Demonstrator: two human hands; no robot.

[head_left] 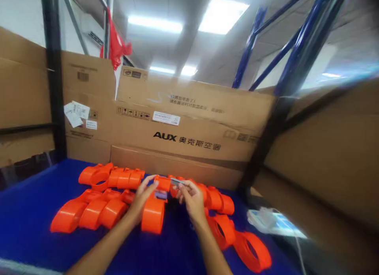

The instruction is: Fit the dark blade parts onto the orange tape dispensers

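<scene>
My left hand (pixel 143 196) grips an orange plastic part (pixel 162 183) by its left side, thumb in front. Just below hangs a wide orange ring (pixel 152 216); whether it belongs to the same piece I cannot tell. Pinched in my right hand (pixel 192 198) is a small flat grey strip (pixel 177 181), its left end touching or very near the held part. A small purple patch (pixel 160 195) shows under the part. Rows of similar orange ring-shaped parts (pixel 94 212) lie to the left of my hands, and more orange rings (pixel 253 251) to the right.
A blue surface (pixel 26 212) carries the parts. Behind it stands a large cardboard panel (pixel 142 129) printed AUX, with cardboard on both sides. Dark rack posts (pixel 53 81) rise at left and right. A clear plastic bag with a blue-white packet (pixel 278 223) lies at the right.
</scene>
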